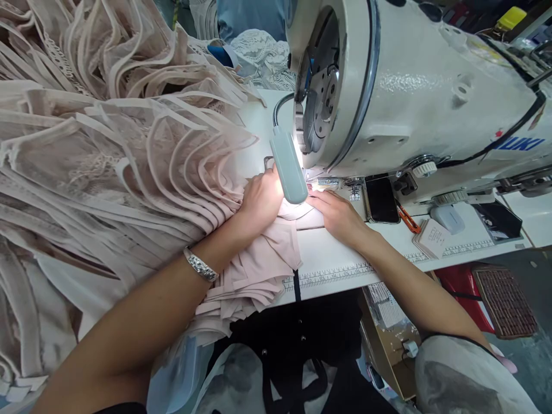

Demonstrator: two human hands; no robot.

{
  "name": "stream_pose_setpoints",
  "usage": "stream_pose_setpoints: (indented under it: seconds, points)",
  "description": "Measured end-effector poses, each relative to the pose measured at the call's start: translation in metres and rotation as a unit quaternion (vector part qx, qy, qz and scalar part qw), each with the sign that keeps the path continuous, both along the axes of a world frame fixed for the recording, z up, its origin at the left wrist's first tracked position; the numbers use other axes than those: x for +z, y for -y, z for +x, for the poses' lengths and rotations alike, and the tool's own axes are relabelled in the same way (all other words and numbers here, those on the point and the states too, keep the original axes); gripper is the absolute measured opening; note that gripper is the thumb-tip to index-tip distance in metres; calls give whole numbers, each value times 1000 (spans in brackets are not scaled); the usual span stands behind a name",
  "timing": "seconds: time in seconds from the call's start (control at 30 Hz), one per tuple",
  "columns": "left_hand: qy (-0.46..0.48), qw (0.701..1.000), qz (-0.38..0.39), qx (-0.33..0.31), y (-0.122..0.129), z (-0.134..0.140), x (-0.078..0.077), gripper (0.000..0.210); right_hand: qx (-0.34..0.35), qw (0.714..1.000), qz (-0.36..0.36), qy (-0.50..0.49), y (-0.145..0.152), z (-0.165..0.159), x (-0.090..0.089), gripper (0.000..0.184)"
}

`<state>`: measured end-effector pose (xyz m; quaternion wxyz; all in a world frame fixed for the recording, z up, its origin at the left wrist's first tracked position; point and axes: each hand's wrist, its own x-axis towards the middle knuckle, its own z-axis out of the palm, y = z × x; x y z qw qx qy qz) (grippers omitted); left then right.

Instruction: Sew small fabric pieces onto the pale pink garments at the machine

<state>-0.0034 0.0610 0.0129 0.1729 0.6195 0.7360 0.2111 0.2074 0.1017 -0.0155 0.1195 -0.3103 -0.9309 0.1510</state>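
Observation:
A pale pink fabric piece lies on the bed of the sewing machine, under the needle area. My left hand rests on the cloth at the left; the grey-green lamp and its glare hide its fingertips. From the right, my right hand has its fingers closed together on the fabric's edge, close to the needle. The lamp head hangs between both hands and covers part of the stitching spot. More pink cloth hangs in folds over the table's front edge below my left wrist.
A high heap of pink lace-edged garments fills the left side. Right of the needle lie a phone, an orange cutter and small labels. A ruler tape runs along the table's front edge. Below stands a cardboard box.

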Motion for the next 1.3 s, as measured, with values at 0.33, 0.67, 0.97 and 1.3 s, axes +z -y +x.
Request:
stream_pose_setpoints:
  seconds: [0.33, 0.67, 0.97, 1.3]
  points:
    - [-6, 999, -31, 8, 0, 2, 7, 29, -24, 999, -26, 20, 0, -2, 2, 60]
    - [51, 998, -8, 40, 2, 2, 3, 27, -58, 996, -49, 49, 2, -9, 8, 55]
    - [53, 996, -44, 54, -1, 2, 6, 25, -108, 983, -114, 92, 4, -13, 18, 57]
    - [83, 995, 11, 59, 4, 2, 2, 19, -98, 990, -68, 76, -2, -8, 4, 55]
